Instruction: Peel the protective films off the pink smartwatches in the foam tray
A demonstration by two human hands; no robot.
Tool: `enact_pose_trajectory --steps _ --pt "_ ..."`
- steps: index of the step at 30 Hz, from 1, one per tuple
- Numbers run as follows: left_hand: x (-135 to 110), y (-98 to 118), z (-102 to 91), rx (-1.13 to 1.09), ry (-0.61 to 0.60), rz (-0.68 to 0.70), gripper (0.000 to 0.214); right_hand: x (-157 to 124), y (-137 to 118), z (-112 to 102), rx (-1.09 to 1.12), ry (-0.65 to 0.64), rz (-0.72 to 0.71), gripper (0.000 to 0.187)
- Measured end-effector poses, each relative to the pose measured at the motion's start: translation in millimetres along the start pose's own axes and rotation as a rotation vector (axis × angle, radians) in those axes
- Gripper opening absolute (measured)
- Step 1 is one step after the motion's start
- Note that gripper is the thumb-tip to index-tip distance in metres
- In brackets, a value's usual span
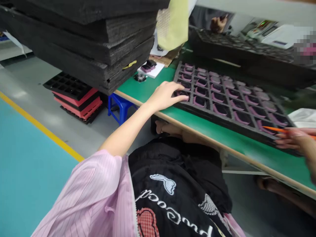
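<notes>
A black foam tray (187, 104) with rows of square cells lies on the green table. Its cells hold dark parts with pink-purple edges (221, 109). My left hand (166, 93) rests at the tray's near left corner, thumb and fingers apart over the corner cells. At the opposite end, my right hand (297, 140) is closed around a slim orange pointed tool (274, 129). The tool's tip is over a part (265, 127) in a near-row cell; contact cannot be told. Motion blurs the right hand somewhat.
Thick black foam trays (130, 42) are stacked high at left. Behind stands another long black tray (237, 49). Small dark parts lie on a white pad (158, 68). A blue stool (120, 107) and red and black trays (81, 105) stand on the floor.
</notes>
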State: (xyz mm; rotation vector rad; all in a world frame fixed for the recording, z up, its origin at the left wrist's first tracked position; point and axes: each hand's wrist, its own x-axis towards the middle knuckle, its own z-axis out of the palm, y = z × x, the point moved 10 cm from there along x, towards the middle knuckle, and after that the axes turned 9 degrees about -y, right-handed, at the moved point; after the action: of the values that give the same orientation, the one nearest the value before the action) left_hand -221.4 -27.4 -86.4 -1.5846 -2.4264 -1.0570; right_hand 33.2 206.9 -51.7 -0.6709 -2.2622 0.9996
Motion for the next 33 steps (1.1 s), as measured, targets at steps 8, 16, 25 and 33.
enact_pose_trajectory --steps 8,16,25,33 --pt "-7 21 -15.7 0.051 -0.021 0.007 0.034 63 -20 37 0.226 -0.151 -0.046 0.061" --pt "26 27 -29.2 0.117 -0.069 -0.089 0.032 127 -29 75 0.416 -0.308 -0.098 0.041" --pt "95 6 -2.3 0.272 -0.385 -0.09 0.044 154 -85 177 0.616 -0.65 -0.103 0.022" --pt "94 -6 -0.4 0.196 -0.452 -0.14 0.039 187 -60 216 0.794 -0.631 0.022 0.039"
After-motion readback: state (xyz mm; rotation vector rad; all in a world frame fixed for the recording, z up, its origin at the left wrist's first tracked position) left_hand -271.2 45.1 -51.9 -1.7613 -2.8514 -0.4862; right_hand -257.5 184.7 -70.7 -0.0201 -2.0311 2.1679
